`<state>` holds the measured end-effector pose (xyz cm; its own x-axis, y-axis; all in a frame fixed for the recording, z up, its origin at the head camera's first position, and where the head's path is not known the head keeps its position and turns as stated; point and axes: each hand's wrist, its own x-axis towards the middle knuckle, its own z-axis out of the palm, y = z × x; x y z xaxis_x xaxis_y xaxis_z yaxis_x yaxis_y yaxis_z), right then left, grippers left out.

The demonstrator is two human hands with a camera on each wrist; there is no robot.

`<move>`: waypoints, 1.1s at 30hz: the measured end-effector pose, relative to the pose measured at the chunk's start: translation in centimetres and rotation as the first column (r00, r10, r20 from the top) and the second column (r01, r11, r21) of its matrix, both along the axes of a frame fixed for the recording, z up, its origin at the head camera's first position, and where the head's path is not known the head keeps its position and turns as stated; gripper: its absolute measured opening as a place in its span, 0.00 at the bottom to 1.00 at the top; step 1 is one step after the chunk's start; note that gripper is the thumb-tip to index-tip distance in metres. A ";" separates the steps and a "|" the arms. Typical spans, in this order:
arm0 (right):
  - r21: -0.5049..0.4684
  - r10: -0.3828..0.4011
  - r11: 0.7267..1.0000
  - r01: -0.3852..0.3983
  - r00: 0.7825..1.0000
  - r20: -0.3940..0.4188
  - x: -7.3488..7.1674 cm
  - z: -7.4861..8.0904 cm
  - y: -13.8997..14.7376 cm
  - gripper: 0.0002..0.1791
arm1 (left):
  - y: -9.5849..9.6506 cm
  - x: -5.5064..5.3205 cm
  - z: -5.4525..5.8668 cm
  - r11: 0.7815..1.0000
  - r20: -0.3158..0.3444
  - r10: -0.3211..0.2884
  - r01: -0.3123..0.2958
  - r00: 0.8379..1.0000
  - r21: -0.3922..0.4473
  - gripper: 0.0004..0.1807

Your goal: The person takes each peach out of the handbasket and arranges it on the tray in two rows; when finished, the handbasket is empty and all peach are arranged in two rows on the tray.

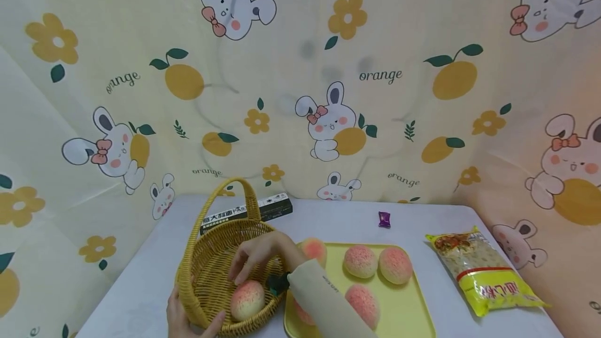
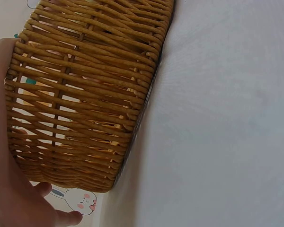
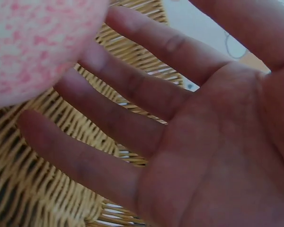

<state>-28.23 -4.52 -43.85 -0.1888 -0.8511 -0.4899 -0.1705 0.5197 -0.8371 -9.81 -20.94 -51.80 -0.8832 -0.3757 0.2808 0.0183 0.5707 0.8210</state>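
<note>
A pink-and-cream peach (image 1: 247,300) lies inside the woven basket (image 1: 211,262), against its near right side. Over the basket, my right hand (image 1: 257,255) has its fingers spread and slightly bent. In the right wrist view the fingertips are close beside the peach (image 3: 40,49); whether they touch it I cannot tell. My left hand (image 1: 182,317) holds the basket's near left side, thumb at the rim. The left wrist view shows that hand (image 2: 16,194) along the slatted wall (image 2: 85,99). Several more peaches (image 1: 360,261) sit on a yellow tray (image 1: 406,309), partly behind my right sleeve.
A dark pasta box (image 1: 277,207) lies behind the basket, whose tall handle (image 1: 251,197) arches over it. At the back is a small purple wrapped candy (image 1: 384,219). A yellow food bag (image 1: 483,270) lies right of the tray. Printed cloth surrounds the white table (image 1: 136,286).
</note>
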 end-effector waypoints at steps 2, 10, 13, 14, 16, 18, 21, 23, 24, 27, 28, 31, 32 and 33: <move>0.004 0.018 1.000 -0.018 1.000 0.023 0.0 -0.4 -0.1 0.17 | 0.0 0.0 0.0 1.000 0.005 0.002 -0.002 1.000 -0.003 0.50; -0.033 0.104 0.994 -0.101 0.988 0.115 0.2 -1.4 -0.6 0.18 | -0.2 -0.2 -0.7 1.000 -0.069 0.004 -0.006 0.998 -0.028 0.49; -0.039 0.123 0.992 -0.119 0.983 0.134 0.1 -1.8 -0.5 0.18 | -0.2 -0.2 -0.8 1.000 -0.076 0.000 -0.002 0.997 -0.031 0.49; -0.037 0.132 0.991 -0.128 0.981 0.141 0.0 -1.9 -0.5 0.19 | -0.2 -0.2 -0.8 0.999 -0.073 0.000 -0.002 0.997 -0.034 0.49; -0.027 0.143 0.990 -0.140 0.976 0.165 0.0 -2.1 -0.4 0.20 | -0.2 -0.2 -0.8 0.999 -0.069 0.000 -0.003 0.998 -0.038 0.48; -0.014 0.149 0.989 -0.149 0.971 0.189 -0.1 -2.2 -0.3 0.22 | -0.2 -0.2 -0.7 0.999 -0.057 0.005 -0.007 0.998 -0.038 0.48; 0.002 0.145 0.989 -0.149 0.965 0.216 -0.1 -2.2 -0.1 0.24 | -0.2 -0.1 -0.6 0.999 -0.045 0.012 -0.013 0.999 -0.032 0.48; -0.001 0.150 0.988 -0.153 0.964 0.218 0.0 -2.1 -0.1 0.25 | -0.1 -0.1 -0.6 0.999 -0.043 0.017 -0.018 0.999 -0.029 0.48; -0.005 0.158 0.987 -0.161 0.964 0.214 0.0 -2.1 0.0 0.26 | -0.1 -0.1 -0.6 0.999 -0.043 0.018 -0.020 0.999 -0.029 0.48; -0.029 0.197 0.980 -0.195 0.962 0.190 -0.1 -2.2 0.0 0.28 | -0.1 -0.1 -0.7 0.999 -0.045 0.020 -0.021 0.999 -0.028 0.48; -0.040 0.211 0.978 -0.207 0.960 0.184 -0.1 -2.2 0.0 0.28 | -0.1 -0.1 -0.7 1.000 -0.046 0.018 -0.019 0.999 -0.025 0.48; -0.071 0.236 0.971 -0.227 0.952 0.197 -0.2 -2.4 0.0 0.30 | -0.1 -0.1 -0.7 1.000 -0.036 0.016 -0.016 0.999 -0.021 0.48; -0.077 0.237 0.971 -0.226 0.951 0.200 -0.2 -2.5 0.0 0.30 | -0.1 -0.1 -0.6 1.000 -0.032 0.014 -0.015 0.999 -0.018 0.48; -0.080 0.232 0.972 -0.220 0.950 0.208 -0.2 -2.5 0.1 0.30 | -0.1 -0.1 -0.6 1.000 -0.024 0.013 -0.014 1.000 -0.017 0.48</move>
